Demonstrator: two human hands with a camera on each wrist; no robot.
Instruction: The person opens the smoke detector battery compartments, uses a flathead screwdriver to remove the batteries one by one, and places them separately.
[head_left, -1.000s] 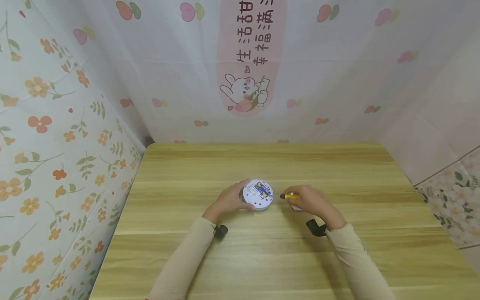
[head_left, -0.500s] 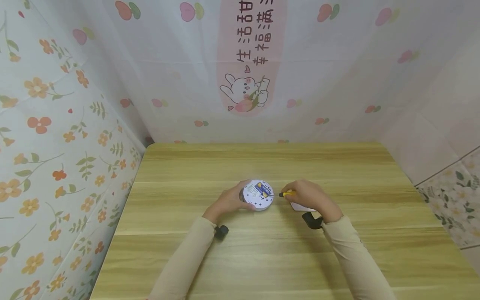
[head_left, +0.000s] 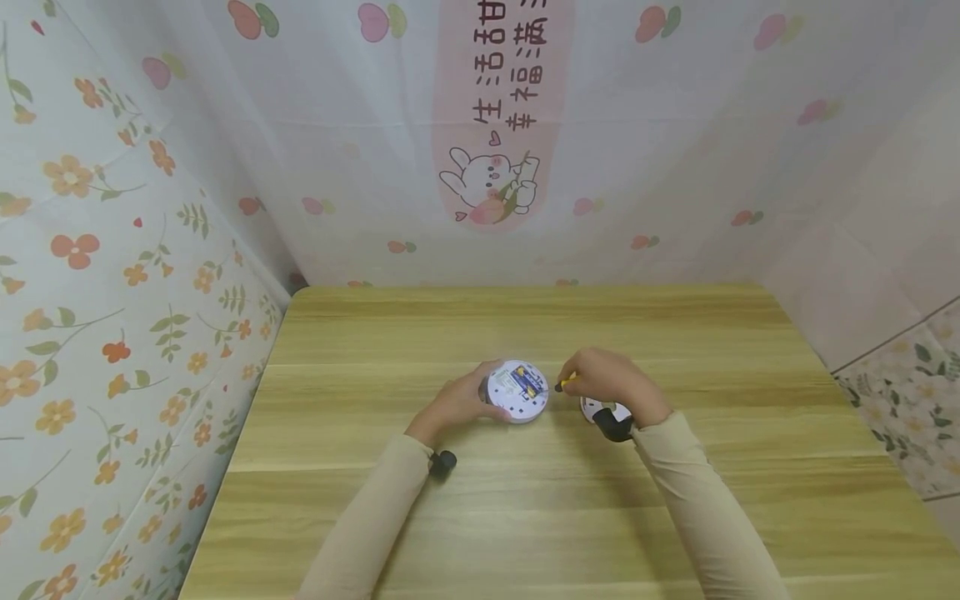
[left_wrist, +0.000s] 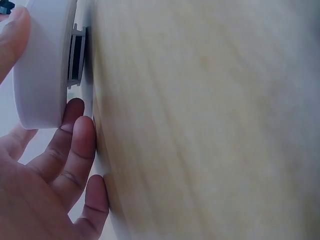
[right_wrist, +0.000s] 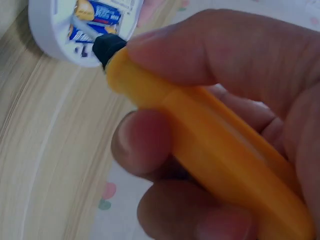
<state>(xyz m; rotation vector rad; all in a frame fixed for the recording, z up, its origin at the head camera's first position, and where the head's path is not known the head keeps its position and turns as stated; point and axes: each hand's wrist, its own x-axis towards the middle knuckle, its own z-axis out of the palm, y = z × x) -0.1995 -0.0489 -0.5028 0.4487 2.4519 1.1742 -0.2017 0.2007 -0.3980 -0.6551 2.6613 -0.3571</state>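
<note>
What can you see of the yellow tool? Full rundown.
The yellow tool has a thick, ridged, plastic-looking handle, a black collar and a thin, greyish, metal-looking shaft. The right hand grips the handle between thumb and curled fingers; its rear end is out of sight. The shaft points at the batteries in the round white device. Whether the tip touches anything is unclear.

From the head view, shows smooth wood grain on the tabletop [head_left: 525, 517], faintly glossy towards 6 o'clock; creased, printed cloth in the curtain [head_left: 487, 133] at 12; matt cloth in the sleeves [head_left: 712, 508] at 4 and 7. Presents smooth plastic on the round device [left_wrist: 42, 67] and tool handle [right_wrist: 215, 147]; apparent metal on the shaft [right_wrist: 84, 27], towards 10 o'clock in the right wrist view.
</note>
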